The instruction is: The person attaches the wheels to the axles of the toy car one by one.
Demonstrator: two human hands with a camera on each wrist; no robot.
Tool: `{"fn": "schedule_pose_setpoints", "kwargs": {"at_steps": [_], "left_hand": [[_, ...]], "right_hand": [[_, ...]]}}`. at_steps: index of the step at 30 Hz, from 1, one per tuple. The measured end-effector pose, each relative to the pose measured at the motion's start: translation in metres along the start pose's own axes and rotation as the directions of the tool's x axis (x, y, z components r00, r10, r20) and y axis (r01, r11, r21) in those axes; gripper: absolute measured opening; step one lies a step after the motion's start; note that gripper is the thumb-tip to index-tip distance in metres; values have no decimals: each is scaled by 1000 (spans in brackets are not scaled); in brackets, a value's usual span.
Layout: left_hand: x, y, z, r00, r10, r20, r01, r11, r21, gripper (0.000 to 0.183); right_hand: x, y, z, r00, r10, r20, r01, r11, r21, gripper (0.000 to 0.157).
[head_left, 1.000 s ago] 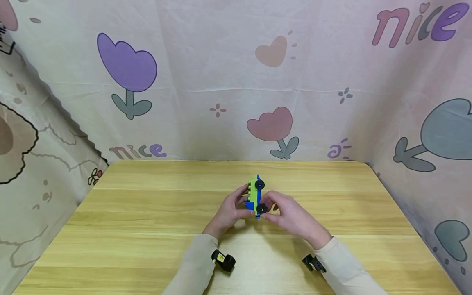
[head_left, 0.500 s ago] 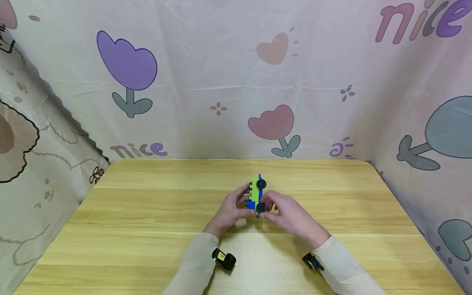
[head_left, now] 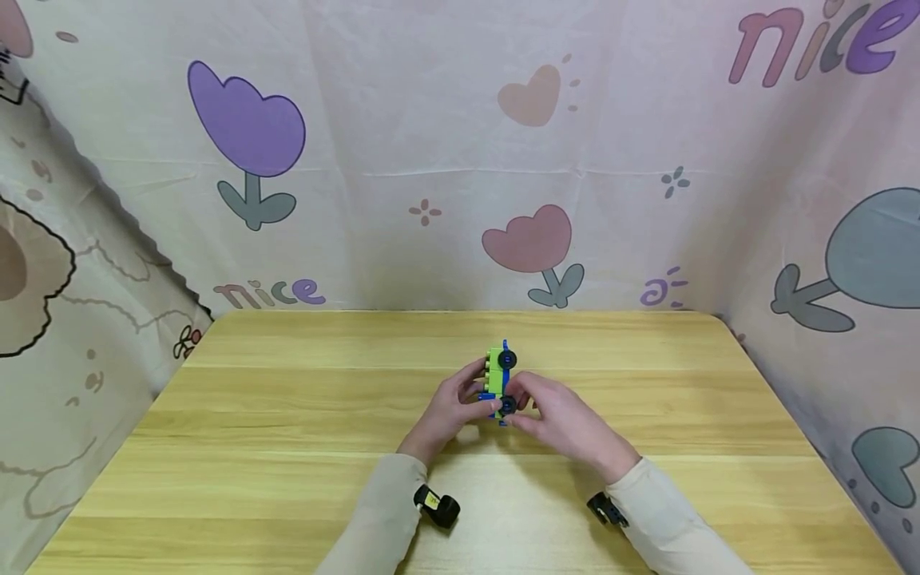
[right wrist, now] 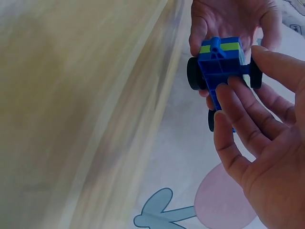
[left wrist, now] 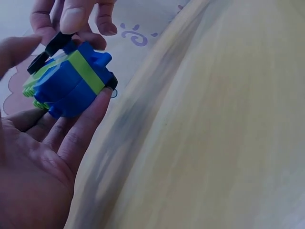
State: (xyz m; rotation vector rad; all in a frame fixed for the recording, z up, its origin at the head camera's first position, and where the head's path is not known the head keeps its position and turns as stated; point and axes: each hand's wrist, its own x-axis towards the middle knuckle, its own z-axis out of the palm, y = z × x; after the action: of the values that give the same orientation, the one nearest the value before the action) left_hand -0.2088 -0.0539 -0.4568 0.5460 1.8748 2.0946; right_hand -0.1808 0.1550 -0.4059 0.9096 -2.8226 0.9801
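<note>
A small toy car of lime-green and blue building blocks is tipped on its side over the table, its black wheels facing right. My left hand grips its body from the studded side, thumb near the blue block and fingers behind. Against the near wheel, my right hand has its thumb and fingers bent. In the right wrist view that wheel sits on the end of a blue axle, with the thumb on its outer face and other fingers along the hollow blue chassis. The left wrist view shows the blue end above my left fingers.
The wood-grain table stretches out on both sides of the hands. A patterned cloth hangs behind it and along the sides. Small black cameras are strapped at both sleeves.
My left thumb has shifted slightly upward over the blue block, beside the near wheel. Both hands and the car otherwise stay nearly in place.
</note>
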Motion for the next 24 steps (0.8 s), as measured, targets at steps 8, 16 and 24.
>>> {"fn": "schedule_pose_setpoints", "kwargs": {"at_steps": [8, 16, 24], "left_hand": [[0, 3, 0, 1000, 3, -19, -3, 1000, 26, 74], [-2, 8, 1, 1000, 6, -14, -6, 1000, -15, 74], [-1, 9, 0, 1000, 11, -6, -11, 1000, -8, 74]], "right_hand": [[-2, 2, 1, 1000, 25, -4, -24, 990, 139, 11], [-1, 3, 1, 996, 83, 39, -91, 965, 245, 7], [0, 6, 3, 994, 90, 63, -105, 946, 306, 14]]}}
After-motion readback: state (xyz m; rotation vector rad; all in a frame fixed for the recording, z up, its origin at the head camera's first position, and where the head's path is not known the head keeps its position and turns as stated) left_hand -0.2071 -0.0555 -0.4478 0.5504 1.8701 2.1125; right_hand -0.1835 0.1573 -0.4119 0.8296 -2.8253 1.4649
